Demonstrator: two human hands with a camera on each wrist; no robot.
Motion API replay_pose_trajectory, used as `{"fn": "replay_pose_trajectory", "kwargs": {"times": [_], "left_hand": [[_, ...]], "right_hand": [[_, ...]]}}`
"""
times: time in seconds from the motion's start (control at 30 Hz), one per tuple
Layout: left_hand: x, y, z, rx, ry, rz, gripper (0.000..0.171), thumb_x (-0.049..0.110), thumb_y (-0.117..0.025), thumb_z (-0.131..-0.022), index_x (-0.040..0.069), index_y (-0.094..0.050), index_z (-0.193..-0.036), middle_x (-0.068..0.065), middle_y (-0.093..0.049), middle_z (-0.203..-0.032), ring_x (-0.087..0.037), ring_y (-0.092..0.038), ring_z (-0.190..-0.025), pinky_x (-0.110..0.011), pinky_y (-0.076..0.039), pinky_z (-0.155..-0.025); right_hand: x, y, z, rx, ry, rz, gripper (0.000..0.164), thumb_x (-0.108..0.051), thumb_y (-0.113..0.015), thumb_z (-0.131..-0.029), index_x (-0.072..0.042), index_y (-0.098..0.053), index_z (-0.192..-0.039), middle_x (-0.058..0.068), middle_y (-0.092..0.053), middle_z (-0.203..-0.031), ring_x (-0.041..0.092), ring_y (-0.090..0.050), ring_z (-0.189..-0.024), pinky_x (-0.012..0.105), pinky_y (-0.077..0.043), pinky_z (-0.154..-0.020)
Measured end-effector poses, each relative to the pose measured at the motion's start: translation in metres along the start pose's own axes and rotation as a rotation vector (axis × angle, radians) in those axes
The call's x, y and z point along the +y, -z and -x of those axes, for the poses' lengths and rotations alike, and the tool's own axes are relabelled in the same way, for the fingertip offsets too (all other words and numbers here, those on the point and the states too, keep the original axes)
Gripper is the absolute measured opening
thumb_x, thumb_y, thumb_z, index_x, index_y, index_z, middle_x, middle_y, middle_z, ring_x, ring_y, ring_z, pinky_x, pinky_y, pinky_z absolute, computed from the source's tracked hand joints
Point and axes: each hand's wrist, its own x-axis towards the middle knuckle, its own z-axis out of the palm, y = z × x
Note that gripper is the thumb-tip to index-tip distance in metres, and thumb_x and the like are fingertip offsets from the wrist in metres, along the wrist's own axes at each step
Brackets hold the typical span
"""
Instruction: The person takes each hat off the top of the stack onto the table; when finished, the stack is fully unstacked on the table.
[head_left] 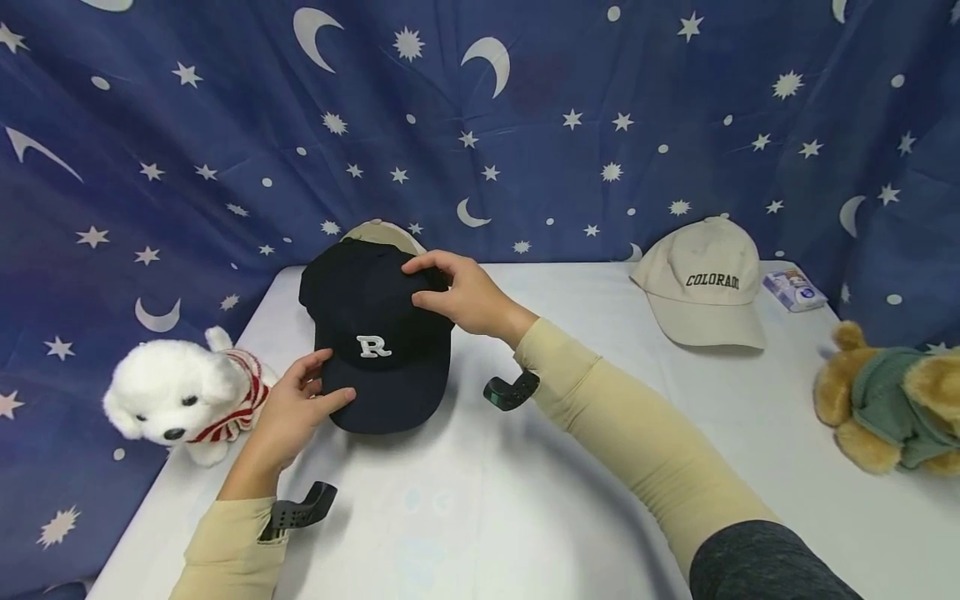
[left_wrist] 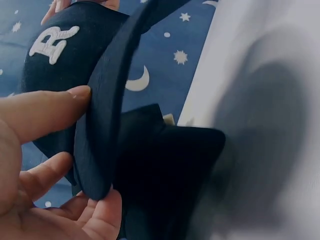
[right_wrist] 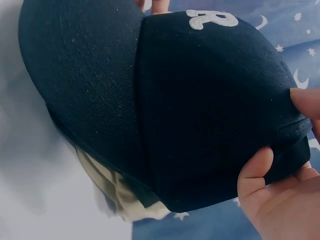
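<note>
At the far left, a white plush dog point(head_left: 168, 392) sits near the edge of the white table point(head_left: 577, 475), wearing a red-and-white striped garment point(head_left: 243, 396). Just to its right, the left hand point(head_left: 292, 408) pinches the brim of a navy cap point(head_left: 401, 325), thumb on the upper face and fingers beneath, as the left wrist view shows. The cap tilts with its brim toward the person, and a white letter R point(head_left: 373, 347) marks the crown. Beneath it is another dark shape point(left_wrist: 167, 170), apparently a second cap, and the top of a beige cap point(head_left: 378, 234) shows behind; whether one is nested inside another cannot be told. The right hand point(head_left: 468, 296) grips the back of the navy crown between thumb and fingers.

Well apart on the right, a cream cap point(head_left: 705, 279) reading "COLORADO" rests upright on the table, its crown hiding whatever is inside. Just beside it lies a small purple printed pack point(head_left: 795, 289); its contents cannot be seen. Nearer the person, at the right edge, is a brown plush animal point(head_left: 870, 446) in a green garment point(head_left: 888, 396).
</note>
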Motion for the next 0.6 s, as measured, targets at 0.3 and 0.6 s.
{"fn": "replay_pose_trajectory", "kwargs": {"times": [0.3, 0.6], "left_hand": [[0.008, -0.015, 0.004, -0.063, -0.059, 0.009, 0.076, 0.01, -0.075, -0.09, 0.001, -0.033, -0.152, -0.022, -0.039, -0.144, -0.033, -0.046, -0.125, -0.012, -0.045, -0.083], [0.013, -0.028, 0.001, -0.107, -0.092, -0.023, 0.072, 0.01, -0.075, -0.09, 0.001, -0.037, -0.15, -0.021, -0.046, -0.14, -0.03, -0.051, -0.115, -0.016, -0.048, -0.081]], "right_hand": [[-0.01, 0.024, 0.018, -0.002, 0.016, 0.023, 0.035, -0.003, -0.068, -0.09, -0.002, -0.064, -0.125, 0.008, -0.06, -0.128, 0.023, -0.063, -0.1, 0.034, -0.052, -0.087], [-0.009, 0.048, 0.039, -0.015, -0.011, 0.015, 0.038, -0.004, -0.068, -0.09, -0.001, -0.063, -0.127, 0.009, -0.06, -0.128, 0.023, -0.062, -0.106, 0.037, -0.051, -0.092]]}}
